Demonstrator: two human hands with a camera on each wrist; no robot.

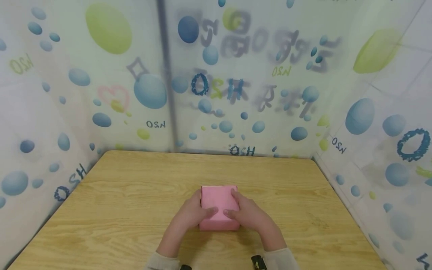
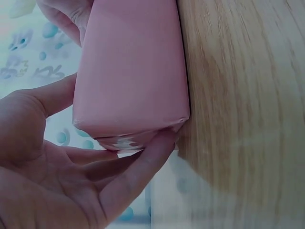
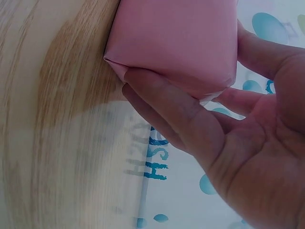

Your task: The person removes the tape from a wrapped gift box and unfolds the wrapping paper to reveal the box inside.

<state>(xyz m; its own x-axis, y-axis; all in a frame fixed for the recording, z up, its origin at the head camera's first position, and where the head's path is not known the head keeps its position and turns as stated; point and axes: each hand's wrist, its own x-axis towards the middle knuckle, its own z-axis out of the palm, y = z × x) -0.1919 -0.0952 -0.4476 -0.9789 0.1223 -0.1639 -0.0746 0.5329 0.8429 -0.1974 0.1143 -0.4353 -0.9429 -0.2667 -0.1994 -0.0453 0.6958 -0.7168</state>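
Observation:
A box wrapped in pink paper [image 1: 220, 198] sits on the wooden table in front of the person. My left hand [image 1: 197, 210] grips its left side, thumb on the top face and fingers along the folded end. On the opposite side my right hand [image 1: 249, 213] holds it the same way, its thumb also on top. In the left wrist view the pink box [image 2: 131, 62] shows a smooth long face, and the left fingers touch its creased end. The right wrist view shows the right fingers against a folded corner of the box [image 3: 176, 43].
The light wooden table [image 1: 135, 187] spreads around the box on all sides. Pale curtain-like walls [image 1: 216, 112] with blue and green dots and lettering stand behind it and to both sides. Dark bands [image 1: 258, 262] sit at the wrists by the light sleeves.

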